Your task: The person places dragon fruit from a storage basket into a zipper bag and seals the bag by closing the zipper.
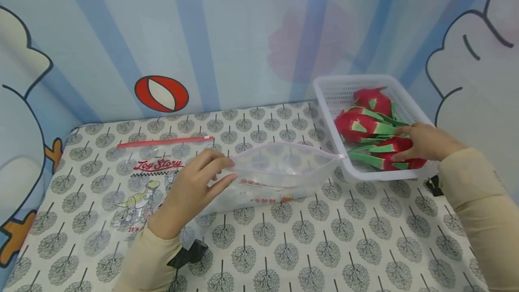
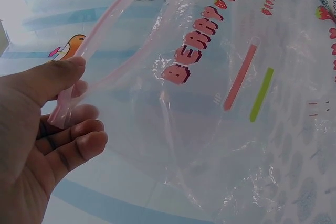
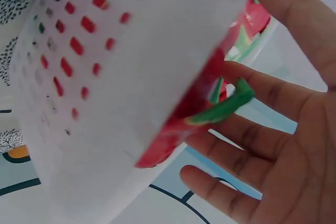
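My left hand [image 1: 193,193] pinches one end of the pink top edge of a clear zip bag [image 1: 279,181], whose mouth gapes open. In the left wrist view the bag [image 2: 199,124] shows "Berry Bunny" lettering, and the thumb presses its edge against the fingers. Inside the white basket [image 1: 327,123] lie several red dragon fruits with green scales. My right hand [image 1: 431,141] reaches over the basket's right side and touches the nearest dragon fruit [image 1: 387,150]. The right wrist view shows its fingers spread beside a dragon fruit [image 3: 202,114], partly hidden by the basket wall.
A second clear bag with a red zip [image 1: 166,142] and "Toy Story" print lies flat at the left, partly beneath my left arm. The tree-patterned tablecloth [image 1: 263,242] meets a blue-striped curtain [image 1: 243,39] at the back.
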`<act>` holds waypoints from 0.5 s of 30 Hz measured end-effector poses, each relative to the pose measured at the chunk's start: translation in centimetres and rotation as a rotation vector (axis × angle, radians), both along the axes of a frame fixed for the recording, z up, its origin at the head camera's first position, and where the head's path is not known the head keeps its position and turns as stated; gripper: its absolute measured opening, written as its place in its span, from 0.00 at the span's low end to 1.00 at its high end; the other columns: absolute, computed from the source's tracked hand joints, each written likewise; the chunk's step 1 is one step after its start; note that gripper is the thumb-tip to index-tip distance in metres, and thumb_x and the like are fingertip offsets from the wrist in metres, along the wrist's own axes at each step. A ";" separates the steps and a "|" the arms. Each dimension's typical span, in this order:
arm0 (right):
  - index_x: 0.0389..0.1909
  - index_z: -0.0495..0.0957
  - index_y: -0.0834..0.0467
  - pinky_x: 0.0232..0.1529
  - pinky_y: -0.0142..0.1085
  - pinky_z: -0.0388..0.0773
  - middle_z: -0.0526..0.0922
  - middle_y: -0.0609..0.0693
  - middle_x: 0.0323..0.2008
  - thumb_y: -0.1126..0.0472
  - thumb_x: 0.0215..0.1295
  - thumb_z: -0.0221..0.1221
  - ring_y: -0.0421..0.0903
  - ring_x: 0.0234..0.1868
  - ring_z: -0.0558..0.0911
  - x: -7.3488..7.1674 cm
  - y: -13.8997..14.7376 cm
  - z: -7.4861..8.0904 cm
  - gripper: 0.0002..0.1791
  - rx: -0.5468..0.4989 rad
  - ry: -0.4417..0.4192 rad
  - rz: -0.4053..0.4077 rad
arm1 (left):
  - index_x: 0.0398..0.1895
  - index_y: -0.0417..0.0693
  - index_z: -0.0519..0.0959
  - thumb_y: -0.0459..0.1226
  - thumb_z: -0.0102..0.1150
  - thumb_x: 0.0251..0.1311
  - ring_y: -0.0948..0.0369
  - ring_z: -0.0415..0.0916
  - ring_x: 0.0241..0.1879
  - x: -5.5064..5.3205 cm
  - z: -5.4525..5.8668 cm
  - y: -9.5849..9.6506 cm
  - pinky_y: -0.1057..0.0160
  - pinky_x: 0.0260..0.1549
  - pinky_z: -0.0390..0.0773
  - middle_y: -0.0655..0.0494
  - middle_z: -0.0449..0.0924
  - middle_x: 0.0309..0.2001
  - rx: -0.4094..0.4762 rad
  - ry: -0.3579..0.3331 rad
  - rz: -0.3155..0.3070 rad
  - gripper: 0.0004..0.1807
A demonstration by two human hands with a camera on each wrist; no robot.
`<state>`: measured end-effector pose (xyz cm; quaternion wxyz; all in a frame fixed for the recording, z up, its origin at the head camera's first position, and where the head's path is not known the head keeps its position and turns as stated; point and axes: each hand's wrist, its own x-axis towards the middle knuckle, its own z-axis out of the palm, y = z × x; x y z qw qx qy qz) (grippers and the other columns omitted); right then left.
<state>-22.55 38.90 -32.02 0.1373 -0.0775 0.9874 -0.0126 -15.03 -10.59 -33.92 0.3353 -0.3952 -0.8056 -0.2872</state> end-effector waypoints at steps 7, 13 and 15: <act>0.60 0.66 0.68 0.44 0.62 0.76 0.72 0.73 0.50 0.41 0.44 0.72 0.63 0.45 0.77 -0.1 0.2 -0.9 0.49 0.019 -0.020 -0.022 | 0.36 0.41 0.80 0.49 0.44 0.71 0.62 0.72 0.26 0.0 0.0 0.0 0.71 0.24 0.75 0.49 0.77 0.34 -0.005 0.004 0.001 0.22; 0.62 0.63 0.68 0.45 0.63 0.75 0.71 0.73 0.52 0.39 0.41 0.73 0.65 0.47 0.76 -0.4 0.3 -1.7 0.54 0.065 -0.015 -0.002 | 0.35 0.41 0.79 0.49 0.45 0.71 0.62 0.72 0.27 -0.1 0.0 0.1 0.71 0.24 0.75 0.49 0.77 0.34 -0.006 0.010 0.000 0.22; 0.63 0.62 0.68 0.45 0.63 0.74 0.70 0.74 0.54 0.39 0.40 0.73 0.66 0.48 0.76 -0.4 0.2 -1.9 0.55 0.086 -0.007 0.016 | 0.35 0.41 0.79 0.49 0.45 0.71 0.62 0.72 0.27 -0.1 -0.1 0.1 0.71 0.24 0.75 0.49 0.77 0.34 -0.006 0.007 0.000 0.22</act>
